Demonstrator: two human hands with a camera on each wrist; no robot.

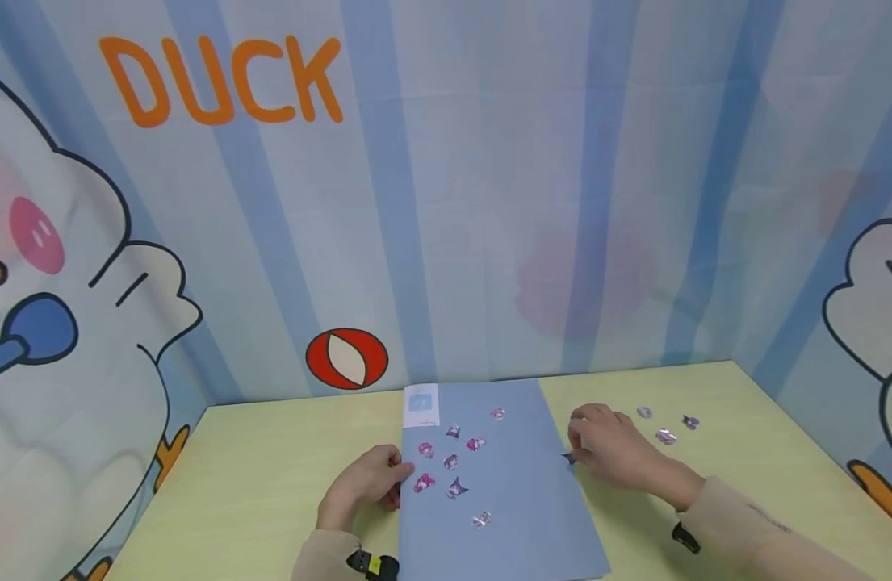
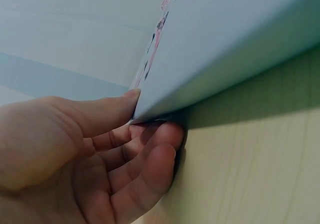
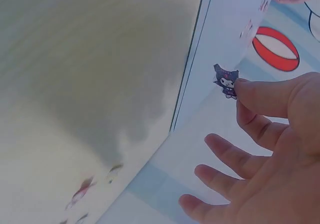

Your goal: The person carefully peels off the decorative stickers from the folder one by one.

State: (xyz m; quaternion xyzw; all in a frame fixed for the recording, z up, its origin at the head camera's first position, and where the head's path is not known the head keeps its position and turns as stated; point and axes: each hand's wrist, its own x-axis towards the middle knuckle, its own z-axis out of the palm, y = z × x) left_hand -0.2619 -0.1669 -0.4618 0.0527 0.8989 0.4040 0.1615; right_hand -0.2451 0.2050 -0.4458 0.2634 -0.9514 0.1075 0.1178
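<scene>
A blue folder point(image 1: 518, 484) lies on the table with several small character stickers on its left and middle part, among them a pink one point(image 1: 424, 482). My left hand point(image 1: 367, 482) grips the folder's left edge, thumb on top and fingers curled beneath, as the left wrist view shows of the hand point(image 2: 115, 154). Just off the folder's right edge, my right hand point(image 1: 620, 446) pinches a dark character sticker point(image 3: 226, 81) between thumb and index finger. In the right wrist view the other fingers of that hand point(image 3: 270, 144) are spread.
Several loose stickers, one of them pinkish point(image 1: 666, 436), lie on the pale yellow table point(image 1: 286, 444) to the right of my right hand. A white label point(image 1: 420, 405) is at the folder's top left corner. Behind the table hangs a blue-striped curtain point(image 1: 482, 202) with duck drawings.
</scene>
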